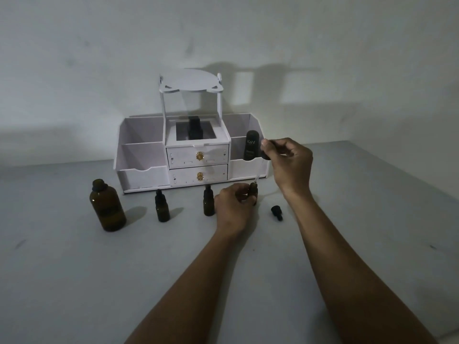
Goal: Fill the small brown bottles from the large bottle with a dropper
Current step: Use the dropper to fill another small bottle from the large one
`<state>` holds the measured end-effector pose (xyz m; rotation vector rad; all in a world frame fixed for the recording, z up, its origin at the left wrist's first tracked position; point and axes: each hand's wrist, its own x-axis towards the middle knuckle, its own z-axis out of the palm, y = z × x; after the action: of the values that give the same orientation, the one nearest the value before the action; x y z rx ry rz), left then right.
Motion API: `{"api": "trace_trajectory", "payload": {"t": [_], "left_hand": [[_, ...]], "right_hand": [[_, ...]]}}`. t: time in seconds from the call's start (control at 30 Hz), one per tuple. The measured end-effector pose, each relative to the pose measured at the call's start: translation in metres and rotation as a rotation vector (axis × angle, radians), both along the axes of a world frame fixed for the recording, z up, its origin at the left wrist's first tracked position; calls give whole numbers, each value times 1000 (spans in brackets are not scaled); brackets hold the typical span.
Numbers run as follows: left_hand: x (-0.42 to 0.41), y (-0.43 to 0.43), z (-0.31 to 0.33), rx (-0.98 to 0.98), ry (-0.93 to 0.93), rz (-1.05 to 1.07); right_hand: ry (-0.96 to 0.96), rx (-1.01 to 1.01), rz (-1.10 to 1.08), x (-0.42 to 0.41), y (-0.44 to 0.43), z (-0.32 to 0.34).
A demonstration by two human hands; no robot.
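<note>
The large brown bottle [107,206] stands uncapped at the left of the table. Two small brown bottles [162,206] [208,201] with black dropper caps stand to its right. My left hand [234,204] is shut on a third small brown bottle [253,191], which is open and stands on the table. My right hand [289,161] pinches the black bulb of a dropper [265,155], whose thin glass tube slants down with its tip at the open bottle's mouth. A loose black cap [277,212] lies on the table to the right of that bottle.
A white desk organiser [142,170] with two gold-knobbed drawers stands against the wall behind the bottles. A dark "Kahf" tube [251,145] stands in its right compartment and a dark bottle [194,129] in its middle well. The grey table [74,281] reaches toward me.
</note>
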<state>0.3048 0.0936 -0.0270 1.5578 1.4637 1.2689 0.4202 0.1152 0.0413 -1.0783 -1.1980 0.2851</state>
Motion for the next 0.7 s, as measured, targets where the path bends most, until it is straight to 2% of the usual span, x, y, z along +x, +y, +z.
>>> {"api": "trace_trajectory", "payload": {"t": [0.7], "left_hand": [[0,-7,4,-43,-48,-15]], "right_hand": [[-83,-26,-42,-3,-5,0]]}}
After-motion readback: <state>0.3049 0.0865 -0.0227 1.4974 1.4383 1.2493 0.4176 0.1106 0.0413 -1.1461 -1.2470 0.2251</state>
